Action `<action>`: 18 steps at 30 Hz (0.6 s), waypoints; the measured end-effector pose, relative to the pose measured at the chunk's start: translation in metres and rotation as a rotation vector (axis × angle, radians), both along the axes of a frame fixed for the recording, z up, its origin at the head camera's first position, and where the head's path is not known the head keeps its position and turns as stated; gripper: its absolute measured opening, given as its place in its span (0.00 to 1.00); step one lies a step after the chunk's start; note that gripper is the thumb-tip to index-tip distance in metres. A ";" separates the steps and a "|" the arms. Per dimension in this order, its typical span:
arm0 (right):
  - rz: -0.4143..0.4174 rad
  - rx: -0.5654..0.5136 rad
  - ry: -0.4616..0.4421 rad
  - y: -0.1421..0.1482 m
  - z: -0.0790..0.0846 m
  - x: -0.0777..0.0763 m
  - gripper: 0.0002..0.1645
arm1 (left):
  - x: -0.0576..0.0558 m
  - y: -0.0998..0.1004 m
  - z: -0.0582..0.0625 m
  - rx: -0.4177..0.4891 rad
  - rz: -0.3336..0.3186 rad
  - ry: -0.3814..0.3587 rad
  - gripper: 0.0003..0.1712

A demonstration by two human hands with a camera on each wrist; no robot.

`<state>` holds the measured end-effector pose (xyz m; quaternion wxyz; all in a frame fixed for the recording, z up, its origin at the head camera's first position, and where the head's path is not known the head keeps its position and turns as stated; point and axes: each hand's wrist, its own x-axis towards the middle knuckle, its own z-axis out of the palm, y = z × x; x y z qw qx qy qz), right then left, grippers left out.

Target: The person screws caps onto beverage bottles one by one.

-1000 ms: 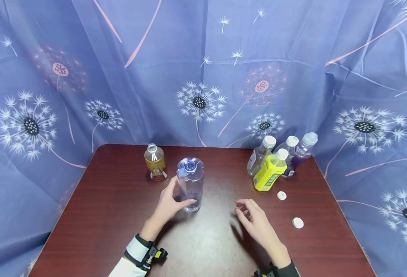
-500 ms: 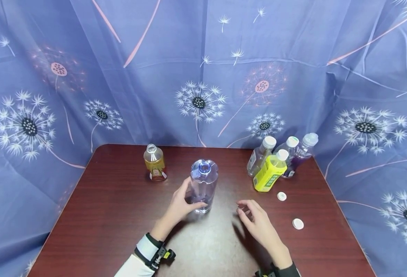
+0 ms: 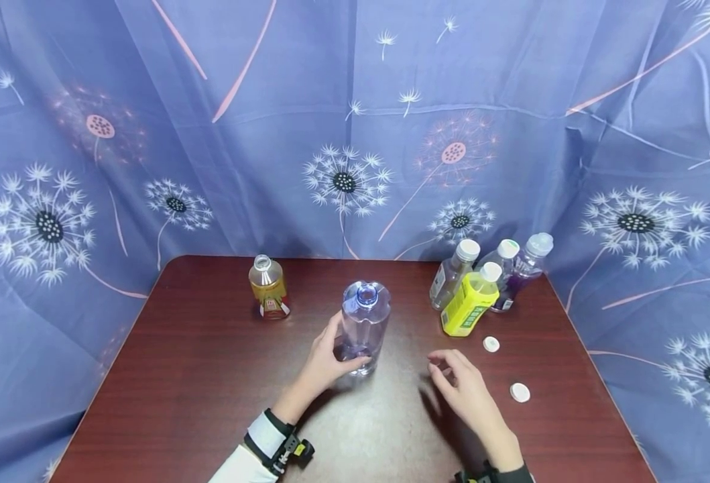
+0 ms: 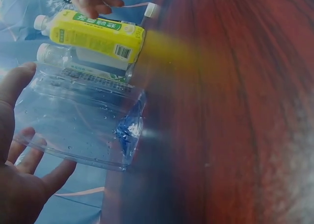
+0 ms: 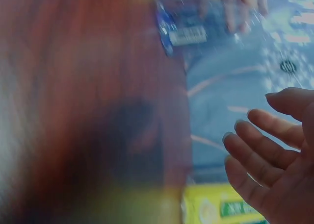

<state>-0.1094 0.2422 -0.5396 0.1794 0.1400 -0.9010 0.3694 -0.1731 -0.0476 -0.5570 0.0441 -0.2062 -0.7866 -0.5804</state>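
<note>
A clear bluish plastic bottle [image 3: 368, 329] without a cap stands upright near the middle of the table. My left hand [image 3: 324, 362] grips its lower left side, thumb at the front. In the left wrist view, droplets show inside the bottle [image 4: 81, 118], and its base is at the tabletop; I cannot tell whether it touches. My right hand [image 3: 472, 399] hovers to the right of the bottle, its fingers loosely bent and holding nothing. Nearest to that hand lie two white bottle caps [image 3: 520, 392] on the table.
An uncapped bottle with a yellow label [image 3: 269, 292] stands at the back left. At the back right, a yellow bottle [image 3: 468, 307] stands grouped with several capped bottles [image 3: 451, 278]. A blue dandelion-print curtain [image 3: 258, 201] surrounds the brown table [image 3: 192, 376].
My left hand has moved the clear bottle to the right, away from the yellow-labelled bottle. My right hand has shifted slightly to the right.
</note>
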 end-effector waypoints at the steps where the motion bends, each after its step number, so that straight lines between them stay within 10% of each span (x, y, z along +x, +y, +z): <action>1: -0.014 0.012 0.016 0.005 0.002 0.000 0.11 | 0.000 0.000 0.000 0.000 0.001 -0.005 0.57; 10: -0.194 0.143 0.027 0.059 0.019 0.003 0.12 | 0.001 0.000 0.000 0.028 0.002 -0.033 0.56; 18: -0.356 0.329 -0.363 0.088 0.028 0.014 0.25 | 0.000 0.001 -0.002 0.058 -0.004 -0.026 0.57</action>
